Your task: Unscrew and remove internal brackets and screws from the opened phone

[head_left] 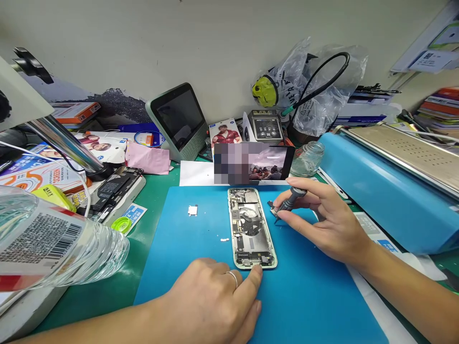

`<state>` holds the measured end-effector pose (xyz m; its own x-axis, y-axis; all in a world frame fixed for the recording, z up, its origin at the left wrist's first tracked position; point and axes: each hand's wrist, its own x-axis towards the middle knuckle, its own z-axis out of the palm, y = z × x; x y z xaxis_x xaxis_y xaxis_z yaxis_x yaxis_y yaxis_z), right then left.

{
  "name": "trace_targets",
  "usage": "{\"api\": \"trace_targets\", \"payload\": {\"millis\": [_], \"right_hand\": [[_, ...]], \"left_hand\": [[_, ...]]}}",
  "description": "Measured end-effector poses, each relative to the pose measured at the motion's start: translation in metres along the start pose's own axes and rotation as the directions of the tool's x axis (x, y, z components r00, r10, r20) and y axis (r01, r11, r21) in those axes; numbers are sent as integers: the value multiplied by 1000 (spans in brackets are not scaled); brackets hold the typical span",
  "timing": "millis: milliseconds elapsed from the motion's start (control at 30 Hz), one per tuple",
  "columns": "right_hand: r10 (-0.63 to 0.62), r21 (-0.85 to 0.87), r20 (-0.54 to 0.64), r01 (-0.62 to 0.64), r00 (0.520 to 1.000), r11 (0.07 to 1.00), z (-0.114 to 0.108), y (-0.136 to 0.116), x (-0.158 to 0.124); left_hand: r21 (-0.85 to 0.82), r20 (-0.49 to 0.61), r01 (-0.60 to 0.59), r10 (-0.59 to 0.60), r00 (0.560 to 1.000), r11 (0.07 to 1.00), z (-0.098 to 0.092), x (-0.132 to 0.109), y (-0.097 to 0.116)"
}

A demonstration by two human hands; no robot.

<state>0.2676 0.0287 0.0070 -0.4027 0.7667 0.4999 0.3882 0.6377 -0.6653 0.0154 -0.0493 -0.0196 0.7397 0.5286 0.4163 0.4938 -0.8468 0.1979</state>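
An opened phone (pixel 253 229) lies on the blue mat with its inner parts showing. My left hand (pixel 222 296) rests at its lower end, index finger stretched out and touching the bottom edge, the other fingers loosely bent. My right hand (pixel 322 220) is closed around a small grey screwdriver (pixel 293 198) held tilted just right of the phone. A small dark part (pixel 273 209) shows by the fingertips of that hand; whether they grip it I cannot tell. Left of the phone are a small silvery metal plate (pixel 192 210) and a tiny light piece (pixel 224 239).
Behind the blue mat (pixel 172 248) a phone playing video (pixel 270 163) leans upright beside a glass jar (pixel 308 157). A large clear bottle (pixel 64 239) is close on the left, near another opened phone (pixel 116 193). A blue machine (pixel 380 191) borders the right.
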Motion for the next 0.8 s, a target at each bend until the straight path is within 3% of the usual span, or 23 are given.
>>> {"api": "trace_targets", "payload": {"millis": [800], "right_hand": [[-8, -23, 7, 8, 1000, 1000, 0, 0, 1]], "left_hand": [[-11, -41, 4, -4, 999, 1000, 2, -1, 0]]}}
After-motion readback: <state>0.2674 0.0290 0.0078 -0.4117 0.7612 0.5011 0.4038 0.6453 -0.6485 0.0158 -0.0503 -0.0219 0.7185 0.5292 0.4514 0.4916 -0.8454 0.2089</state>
